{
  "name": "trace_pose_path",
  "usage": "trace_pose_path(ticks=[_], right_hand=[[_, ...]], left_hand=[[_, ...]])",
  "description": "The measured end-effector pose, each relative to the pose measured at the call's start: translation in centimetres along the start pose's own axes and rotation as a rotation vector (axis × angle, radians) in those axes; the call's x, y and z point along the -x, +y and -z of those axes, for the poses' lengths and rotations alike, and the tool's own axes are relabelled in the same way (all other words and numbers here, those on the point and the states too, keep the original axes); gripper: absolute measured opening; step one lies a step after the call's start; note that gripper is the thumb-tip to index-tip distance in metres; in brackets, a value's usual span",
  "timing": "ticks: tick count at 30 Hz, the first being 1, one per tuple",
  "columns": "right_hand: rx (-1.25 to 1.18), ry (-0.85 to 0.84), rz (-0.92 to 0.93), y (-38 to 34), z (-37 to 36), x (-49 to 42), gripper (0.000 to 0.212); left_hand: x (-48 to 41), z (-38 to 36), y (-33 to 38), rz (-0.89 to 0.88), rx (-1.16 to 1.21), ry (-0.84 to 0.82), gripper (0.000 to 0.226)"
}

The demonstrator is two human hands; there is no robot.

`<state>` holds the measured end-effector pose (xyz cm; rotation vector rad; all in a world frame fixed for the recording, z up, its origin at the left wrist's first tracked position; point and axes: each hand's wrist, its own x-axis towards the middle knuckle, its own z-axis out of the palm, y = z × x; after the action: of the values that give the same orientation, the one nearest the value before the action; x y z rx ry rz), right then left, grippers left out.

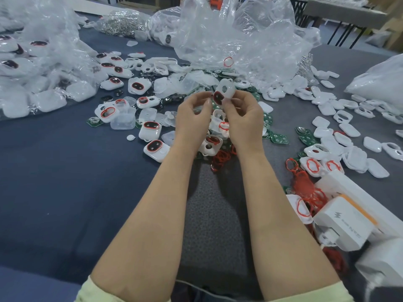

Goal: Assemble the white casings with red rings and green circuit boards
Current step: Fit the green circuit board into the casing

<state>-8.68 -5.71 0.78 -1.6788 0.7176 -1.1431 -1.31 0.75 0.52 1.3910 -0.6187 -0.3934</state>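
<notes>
Left hand (193, 114) and right hand (245, 114) pinch a white casing (227, 89), apparently seating its red ring (218, 98) between them; next, a green circuit board (278, 138).

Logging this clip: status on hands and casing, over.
Left hand, right hand both pinch white casing, held above table. Red ring seated in it. Nothing blocking.

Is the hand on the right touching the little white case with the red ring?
Touching. The head view shows the right hand pinching the white casing by its lower edge, thumb pressed against it, holding it up above the table.
</notes>
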Motion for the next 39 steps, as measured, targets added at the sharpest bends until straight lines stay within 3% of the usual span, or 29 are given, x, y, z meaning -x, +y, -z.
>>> trace_pose_path(ticks=[5,9,12,18,22,24,26,29,33,39], right_hand=[[0.078,0.010,0.041,-0.1,0.0,0.1,0.011],[0.116,-0.001,0.055,0.2,0.0,0.1,0.011],[0.110,-0.027,0.070,0.1,0.1,0.2,0.029],[0.117,-0.130,0.042,0.3,0.1,0.0,0.031],[0.125,-0.088,0.042,-0.2,0.3,-0.2,0.030],[0.132,-0.089,0.015,-0.7,0.7,-0.4,0.030],[0.251,-0.188,-0.017,-1.1,0.9,-0.4,0.022],[0.525,-0.426,-0.042,-1.6,0.8,-0.1,0.016],[0.767,-0.568,0.024,-1.7,-0.1,0.3,0.021],[0.834,-0.514,0.128,-1.5,-1.8,1.0,0.019]], left_hand=[[0.1,-0.4,-0.1,-0.041,-0.020,-0.064,0.016],[-0.2,-0.2,0.3,0.132,0.289,-0.007,0.022],[-0.5,0.2,0.3,0.276,0.436,0.009,0.027],[-0.3,0.5,0.0,0.216,0.251,-0.044,0.012],[-0.6,0.5,0.0,0.245,0.144,0.112,0.005],[-1.0,0.8,-0.3,0.303,0.210,0.236,0.008],[-1.3,1.1,-0.4,0.287,0.375,0.325,0.003],[-1.6,1.3,-0.5,0.247,0.434,0.421,0.008],[-1.8,1.4,-0.5,0.192,0.442,0.476,0.016],[-2.0,1.6,-0.3,0.162,0.500,0.512,0.003]])
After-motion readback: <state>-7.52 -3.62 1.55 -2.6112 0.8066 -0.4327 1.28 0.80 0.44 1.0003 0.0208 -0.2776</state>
